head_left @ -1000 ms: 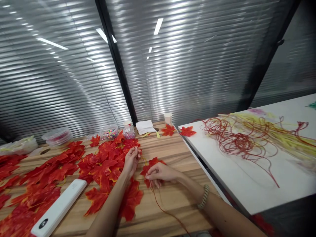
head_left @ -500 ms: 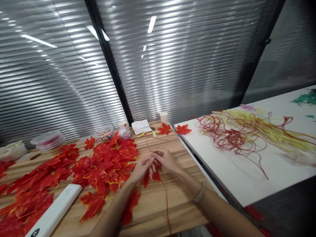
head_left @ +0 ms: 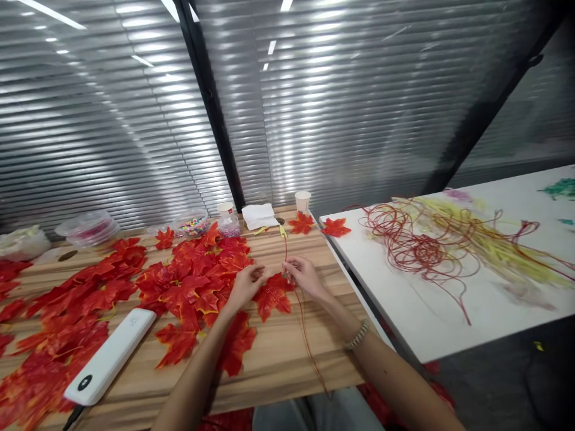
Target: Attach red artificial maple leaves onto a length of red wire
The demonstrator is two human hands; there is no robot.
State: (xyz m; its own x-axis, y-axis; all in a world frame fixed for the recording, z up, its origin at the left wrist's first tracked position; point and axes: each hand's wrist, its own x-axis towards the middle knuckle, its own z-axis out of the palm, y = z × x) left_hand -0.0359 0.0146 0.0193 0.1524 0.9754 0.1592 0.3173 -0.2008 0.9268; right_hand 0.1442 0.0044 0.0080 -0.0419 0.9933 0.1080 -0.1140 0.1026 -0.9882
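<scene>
My right hand (head_left: 303, 276) pinches a thin red cord (head_left: 304, 335) between thumb and fingertips. One length of the cord runs up the table towards a small yellow piece (head_left: 283, 231); the rest hangs in a loose curve to the front edge. Left of it, my left hand (head_left: 245, 286) has loosely bent fingers and nothing visible in them. A red maple leaf (head_left: 273, 297) of artificial material lies between the two hands, beside the left fingertips. Another leaf (head_left: 238, 344) is partly hidden by my left forearm.
Piles of red leaves (head_left: 188, 281) cover the left side, with a white power bank (head_left: 110, 357) in front. Behind are a bead tub (head_left: 192, 225), a bead jar (head_left: 229, 227), white paper (head_left: 259, 216) and a paper cup (head_left: 302, 202). Tangled red cord (head_left: 420, 248) lies on the white table (head_left: 381, 287).
My hands have moved apart; the left has let go and shifted left. The leaf under them now shows fully, and the cord is straighter above my right hand.
</scene>
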